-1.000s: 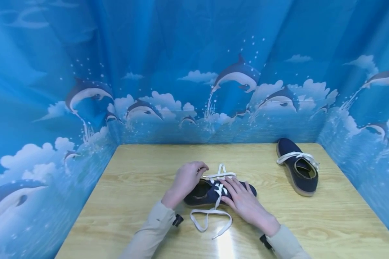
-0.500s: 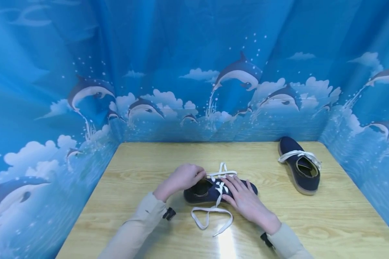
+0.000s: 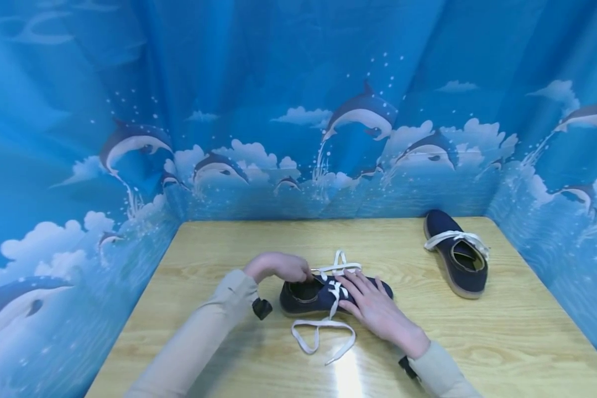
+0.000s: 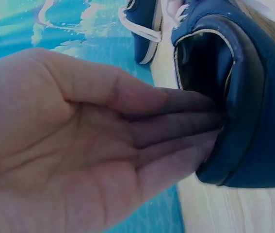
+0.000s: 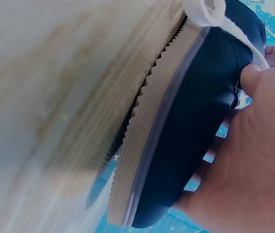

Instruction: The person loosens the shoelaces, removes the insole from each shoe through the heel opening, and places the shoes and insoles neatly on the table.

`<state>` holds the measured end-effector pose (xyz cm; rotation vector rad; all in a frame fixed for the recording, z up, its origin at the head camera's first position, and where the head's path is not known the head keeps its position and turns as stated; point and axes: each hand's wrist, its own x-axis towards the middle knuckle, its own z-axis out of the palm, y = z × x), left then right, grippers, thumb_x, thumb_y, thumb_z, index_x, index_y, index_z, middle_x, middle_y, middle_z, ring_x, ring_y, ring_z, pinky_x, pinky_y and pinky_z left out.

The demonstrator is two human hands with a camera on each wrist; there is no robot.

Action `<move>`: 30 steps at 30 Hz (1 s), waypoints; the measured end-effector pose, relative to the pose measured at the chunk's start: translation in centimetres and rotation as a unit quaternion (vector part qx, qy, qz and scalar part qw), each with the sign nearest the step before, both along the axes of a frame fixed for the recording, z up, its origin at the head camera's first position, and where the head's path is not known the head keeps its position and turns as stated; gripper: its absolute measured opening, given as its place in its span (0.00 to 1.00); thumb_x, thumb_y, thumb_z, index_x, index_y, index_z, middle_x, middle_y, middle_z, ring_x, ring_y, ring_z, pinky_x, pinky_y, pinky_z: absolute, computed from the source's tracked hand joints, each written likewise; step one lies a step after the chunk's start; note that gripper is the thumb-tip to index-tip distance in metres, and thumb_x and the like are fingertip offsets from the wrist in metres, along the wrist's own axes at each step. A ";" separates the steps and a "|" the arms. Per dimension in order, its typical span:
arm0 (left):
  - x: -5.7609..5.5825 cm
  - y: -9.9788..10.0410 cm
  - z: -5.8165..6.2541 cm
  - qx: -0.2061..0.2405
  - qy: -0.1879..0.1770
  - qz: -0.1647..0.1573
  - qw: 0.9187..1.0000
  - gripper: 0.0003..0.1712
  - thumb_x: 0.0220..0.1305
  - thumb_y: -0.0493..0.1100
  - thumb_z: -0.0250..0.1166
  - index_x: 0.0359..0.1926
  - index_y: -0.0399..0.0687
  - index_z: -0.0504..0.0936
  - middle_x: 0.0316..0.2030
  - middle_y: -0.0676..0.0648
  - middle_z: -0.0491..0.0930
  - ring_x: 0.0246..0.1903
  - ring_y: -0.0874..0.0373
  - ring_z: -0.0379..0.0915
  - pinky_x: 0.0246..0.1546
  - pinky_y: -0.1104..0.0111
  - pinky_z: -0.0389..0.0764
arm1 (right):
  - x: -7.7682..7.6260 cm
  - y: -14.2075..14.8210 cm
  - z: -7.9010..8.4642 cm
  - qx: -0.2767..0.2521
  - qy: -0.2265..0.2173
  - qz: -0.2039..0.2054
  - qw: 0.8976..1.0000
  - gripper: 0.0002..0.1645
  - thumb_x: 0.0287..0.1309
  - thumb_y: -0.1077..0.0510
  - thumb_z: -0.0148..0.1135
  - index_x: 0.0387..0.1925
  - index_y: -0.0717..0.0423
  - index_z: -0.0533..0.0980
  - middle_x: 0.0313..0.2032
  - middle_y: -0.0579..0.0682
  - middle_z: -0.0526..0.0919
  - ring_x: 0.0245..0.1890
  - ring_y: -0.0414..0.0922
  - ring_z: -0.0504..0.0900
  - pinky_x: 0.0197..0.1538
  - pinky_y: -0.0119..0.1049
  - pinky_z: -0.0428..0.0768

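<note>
A dark navy lace-up shoe [image 3: 298, 305] lies sole down on the table, toe to the right. My left hand [image 3: 284, 267] is at the far side of its opening. In the left wrist view, the fairly straight fingers [image 4: 169, 126] reach in at the shoe's padded collar [image 4: 251, 97], which hides their tips. My right hand [image 3: 373, 309] rests with fingers spread over the toe; in the right wrist view its thumb [image 5: 251, 80] lies by the white lace [image 5: 241, 36]. One untied lace end [image 3: 323, 323] loops on the table in front; the other [image 3: 340, 260] lies behind.
A second navy shoe [image 3: 470, 283], its white lace tied across it, lies at the back right of the wooden table [image 3: 219, 249]. A blue dolphin-print curtain [image 3: 278, 83] surrounds the table's back and sides.
My left hand has turned and shifted left along the shoe's far edge, its fingers now down at the opening, apart from the lace. My right hand has stayed on the toe.
</note>
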<state>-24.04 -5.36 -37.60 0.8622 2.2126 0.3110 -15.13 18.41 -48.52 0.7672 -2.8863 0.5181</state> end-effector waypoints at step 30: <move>-1.5 -0.8 -1.7 0.094 -0.126 0.094 0.983 0.19 0.74 0.30 0.47 0.56 0.30 0.80 0.48 0.40 0.84 0.47 0.54 0.82 0.50 0.68 0.83 | 0.1 0.0 -0.2 -0.006 -0.001 -0.006 1.000 0.36 0.74 0.39 0.52 0.75 0.49 0.63 0.73 0.58 0.65 0.73 0.63 0.63 0.67 0.74 0.57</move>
